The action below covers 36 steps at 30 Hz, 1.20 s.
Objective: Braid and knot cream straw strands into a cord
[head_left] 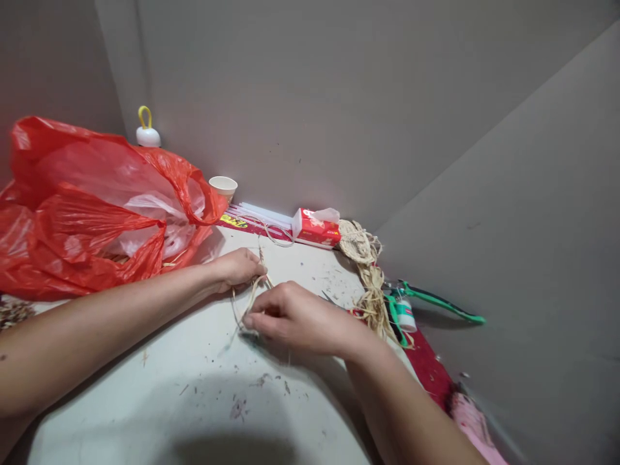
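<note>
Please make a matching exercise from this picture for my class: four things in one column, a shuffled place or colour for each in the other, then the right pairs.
Things
1. Strands
2. Bag
3. Cup
4. Cutting tool

Descriptions
A. White, standing mouth upward near the wall
B. Green-handled, at the right
C. Pale and thin, between the left hand and right hand
D. Red plastic, at the left

Pairs: 1-C, 2-D, 3-A, 4-B

a craft corner, home or workshop unclear, grey walls [310,97] close behind a white table [159,374], scraps [238,408] on its top, straw [375,300] and green cutters [448,303] at its edge, tissues [320,229], cup [225,191] and red bag [53,219] nearby
</note>
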Each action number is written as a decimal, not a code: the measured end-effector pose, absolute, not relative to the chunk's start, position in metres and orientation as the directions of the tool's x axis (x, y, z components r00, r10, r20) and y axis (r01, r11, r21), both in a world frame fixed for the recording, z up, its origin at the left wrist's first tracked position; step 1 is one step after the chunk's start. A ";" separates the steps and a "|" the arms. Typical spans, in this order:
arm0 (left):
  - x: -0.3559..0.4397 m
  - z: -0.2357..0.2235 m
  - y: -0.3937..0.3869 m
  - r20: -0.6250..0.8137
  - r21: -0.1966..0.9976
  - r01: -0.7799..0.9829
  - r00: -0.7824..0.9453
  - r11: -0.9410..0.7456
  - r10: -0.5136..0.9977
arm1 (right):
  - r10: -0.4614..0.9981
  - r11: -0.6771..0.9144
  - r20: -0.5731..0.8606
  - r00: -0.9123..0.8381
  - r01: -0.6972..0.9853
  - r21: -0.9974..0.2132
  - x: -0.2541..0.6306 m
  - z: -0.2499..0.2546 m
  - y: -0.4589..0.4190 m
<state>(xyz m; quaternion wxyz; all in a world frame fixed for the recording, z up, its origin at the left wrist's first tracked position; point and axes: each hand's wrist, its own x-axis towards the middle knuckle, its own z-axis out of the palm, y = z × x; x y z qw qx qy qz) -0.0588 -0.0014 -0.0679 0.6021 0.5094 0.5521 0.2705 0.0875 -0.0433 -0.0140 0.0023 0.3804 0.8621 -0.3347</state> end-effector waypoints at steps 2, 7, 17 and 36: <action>-0.061 -0.068 0.000 -0.386 0.917 0.220 0.269 0.334 0.883 | 0.648 0.270 -0.270 -0.712 0.546 -0.793 0.102 -0.007 -0.031; -0.065 -0.068 0.004 -0.394 0.918 0.184 0.318 0.352 0.862 | 0.948 0.043 -0.069 -0.311 0.341 -0.939 0.117 -0.026 0.004; -0.067 -0.074 0.006 -0.291 0.953 0.190 0.382 0.234 0.877 | 0.684 -0.433 -0.406 -0.607 0.110 -0.895 0.098 -0.066 0.012; -0.067 -0.069 0.004 -0.070 0.896 0.425 0.414 -0.125 0.908 | 0.606 -0.443 -0.417 -0.677 0.149 -0.884 0.109 -0.075 0.029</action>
